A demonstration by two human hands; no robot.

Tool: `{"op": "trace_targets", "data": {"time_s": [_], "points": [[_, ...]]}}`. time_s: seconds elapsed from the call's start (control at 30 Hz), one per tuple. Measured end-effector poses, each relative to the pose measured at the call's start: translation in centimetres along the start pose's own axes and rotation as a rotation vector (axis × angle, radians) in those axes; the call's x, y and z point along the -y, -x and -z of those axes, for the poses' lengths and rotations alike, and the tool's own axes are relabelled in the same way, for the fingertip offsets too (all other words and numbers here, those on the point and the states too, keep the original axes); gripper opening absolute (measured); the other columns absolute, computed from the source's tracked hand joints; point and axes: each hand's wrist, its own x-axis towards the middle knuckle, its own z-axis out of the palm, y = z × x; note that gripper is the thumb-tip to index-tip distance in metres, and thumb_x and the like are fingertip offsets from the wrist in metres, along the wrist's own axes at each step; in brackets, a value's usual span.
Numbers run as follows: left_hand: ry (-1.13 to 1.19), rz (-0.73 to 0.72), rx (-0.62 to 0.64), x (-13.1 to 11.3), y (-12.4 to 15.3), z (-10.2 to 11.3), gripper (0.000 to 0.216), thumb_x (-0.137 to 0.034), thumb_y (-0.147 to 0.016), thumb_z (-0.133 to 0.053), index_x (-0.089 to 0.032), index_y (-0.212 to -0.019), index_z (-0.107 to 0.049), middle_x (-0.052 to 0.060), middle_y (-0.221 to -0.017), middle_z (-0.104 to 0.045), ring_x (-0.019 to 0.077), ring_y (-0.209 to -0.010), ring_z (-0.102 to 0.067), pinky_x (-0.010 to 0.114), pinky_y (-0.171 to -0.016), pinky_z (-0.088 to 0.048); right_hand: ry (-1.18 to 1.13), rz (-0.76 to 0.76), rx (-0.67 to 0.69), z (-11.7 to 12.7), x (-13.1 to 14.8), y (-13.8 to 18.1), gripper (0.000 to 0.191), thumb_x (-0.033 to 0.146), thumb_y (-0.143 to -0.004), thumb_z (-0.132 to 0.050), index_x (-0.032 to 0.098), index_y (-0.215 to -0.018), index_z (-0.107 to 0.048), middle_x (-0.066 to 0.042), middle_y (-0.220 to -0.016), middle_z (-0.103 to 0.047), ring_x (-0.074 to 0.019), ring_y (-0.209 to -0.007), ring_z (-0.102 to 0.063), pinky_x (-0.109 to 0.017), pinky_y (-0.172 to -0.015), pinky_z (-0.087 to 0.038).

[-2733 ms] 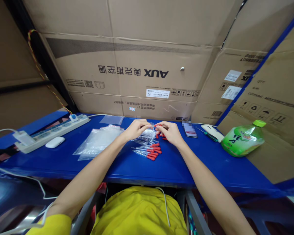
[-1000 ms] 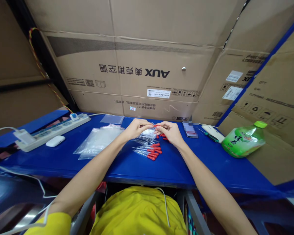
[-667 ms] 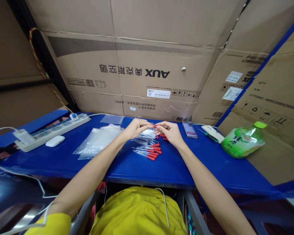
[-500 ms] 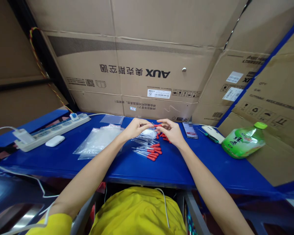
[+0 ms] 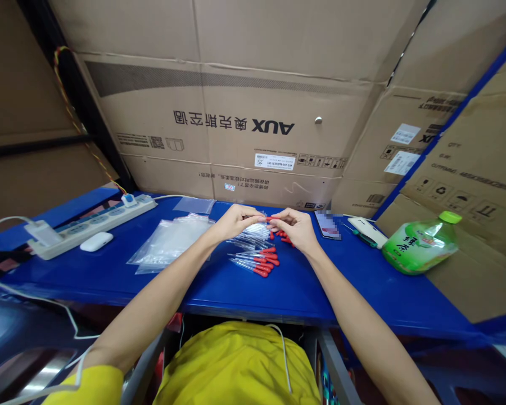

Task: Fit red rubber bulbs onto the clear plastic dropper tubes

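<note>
Over the middle of the table, my left hand pinches the glass end of a dropper, most of it hidden by the fingers. My right hand has its thumb and fingers closed on the dropper's red rubber bulb, so the two hands nearly meet. Beneath them lies a pile of clear glass tubes, partly covered by my hands. Loose red bulbs lie just under my right hand. Nearer to me is a small heap of droppers with red bulbs, their tips pointing left.
Clear zip bags are stacked to the left. Farther left are a white earbud case and a power strip with cables. To the right lie a phone, a green-handled tool and a green bottle. Cardboard walls the back.
My right hand's fingers, spread beside the red bulb before, have closed on it. My left hand keeps its pinch in almost the same place.
</note>
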Motion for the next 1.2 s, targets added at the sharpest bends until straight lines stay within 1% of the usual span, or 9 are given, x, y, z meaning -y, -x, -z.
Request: {"op": "trace_targets", "data": {"time_s": [0.2,0.4,0.53,0.63,0.73,0.87,1.0,1.1,1.2], "points": [[0.0,0.018,0.017,-0.4,0.1,0.1,0.037,-0.043,-0.097,-0.064,-0.011,-0.092,-0.081,0.009,-0.086,-0.078,0.017,-0.077,-0.067,0.025,-0.072,-0.048,-0.006,-0.008,0.025,-0.1,0.0,0.0,0.042,0.056,-0.07,-0.087,0.019,-0.083,-0.073,-0.006,-0.073,-0.078,-0.0246,-0.067,-0.077,-0.039,-0.07,-0.067],[0.008,0.032,0.03,-0.4,0.1,0.1,0.036,-0.042,-0.097,-0.064,-0.011,-0.093,-0.081,0.01,-0.093,-0.079,0.0172,-0.079,-0.067,0.025,-0.071,-0.047,0.007,-0.023,0.036,-0.2,0.0,0.0,0.042,0.057,-0.071,-0.086,0.02,-0.085,-0.073,-0.006,-0.073,-0.078,-0.0258,-0.069,-0.078,-0.041,-0.071,-0.067],[-0.007,0.03,0.027,-0.2,0.1,0.0,0.036,-0.043,-0.098,-0.063,-0.012,-0.092,-0.081,0.01,-0.092,-0.078,0.0168,-0.078,-0.066,0.025,-0.071,-0.047,0.018,-0.01,0.031,-0.1,-0.1,0.1,0.04,0.056,-0.073,-0.085,0.02,-0.087,-0.073,-0.005,-0.074,-0.078,-0.0255,-0.07,-0.078,-0.04,-0.071,-0.067],[-0.066,0.004,-0.011,0.0,0.0,-0.1,0.037,-0.043,-0.099,-0.062,-0.011,-0.093,-0.08,0.007,-0.086,-0.076,0.0149,-0.073,-0.063,0.025,-0.068,-0.044,0.032,0.017,0.032,0.2,0.0,0.0,0.037,0.053,-0.076,-0.084,0.02,-0.09,-0.074,-0.005,-0.075,-0.078,-0.0245,-0.071,-0.078,-0.038,-0.071,-0.066],[-0.173,-0.037,-0.06,0.2,-0.1,-0.1,0.038,-0.042,-0.102,-0.056,-0.012,-0.094,-0.079,0.005,-0.078,-0.072,0.0136,-0.069,-0.059,0.025,-0.067,-0.041,0.045,0.024,0.024,0.5,0.2,-0.1,0.036,0.05,-0.076,-0.085,0.02,-0.094,-0.073,-0.003,-0.073,-0.077,-0.023,-0.069,-0.077,-0.036,-0.068,-0.065],[-0.272,-0.077,-0.087,0.3,-0.1,0.1,0.037,-0.04,-0.104,-0.052,-0.015,-0.1,-0.079,0.005,-0.08,-0.07,0.0144,-0.073,-0.059,0.026,-0.07,-0.041,0.057,0.012,0.013,0.7,0.4,-0.4,0.04,0.051,-0.077,-0.083,0.021,-0.099,-0.073,-0.003,-0.075,-0.077,-0.0227,-0.071,-0.076,-0.035,-0.068,-0.063],[-0.221,-0.036,-0.145,0.3,-0.1,0.1,0.03,-0.041,-0.099,-0.062,-0.016,-0.099,-0.079,0.006,-0.086,-0.072,0.014,-0.073,-0.059,0.026,-0.067,-0.041,0.027,0.002,0.015,0.9,0.2,-0.5,0.04,0.054,-0.077,-0.083,0.021,-0.098,-0.073,-0.005,-0.083,-0.08,-0.024,-0.077,-0.078,-0.036,-0.073,-0.063],[-0.131,-0.002,-0.176,0.4,-0.2,-0.1,0.029,-0.041,-0.096,-0.066,-0.014,-0.096,-0.078,0.006,-0.085,-0.072,0.0134,-0.071,-0.059,0.025,-0.067,-0.043,0.016,0.003,0.001,0.9,0.1,-0.5,0.039,0.054,-0.074,-0.085,0.021,-0.092,-0.073,-0.006,-0.081,-0.08,-0.0248,-0.076,-0.078,-0.038,-0.075,-0.064],[-0.062,0.022,-0.174,0.4,-0.2,-0.3,0.031,-0.043,-0.094,-0.068,-0.013,-0.093,-0.077,0.006,-0.082,-0.071,0.0135,-0.07,-0.058,0.025,-0.066,-0.043,0.019,-0.003,-0.024,0.7,0.1,-0.4,0.04,0.056,-0.073,-0.085,0.021,-0.089,-0.073,-0.006,-0.078,-0.079,-0.0261,-0.074,-0.078,-0.04,-0.074,-0.065]]}}
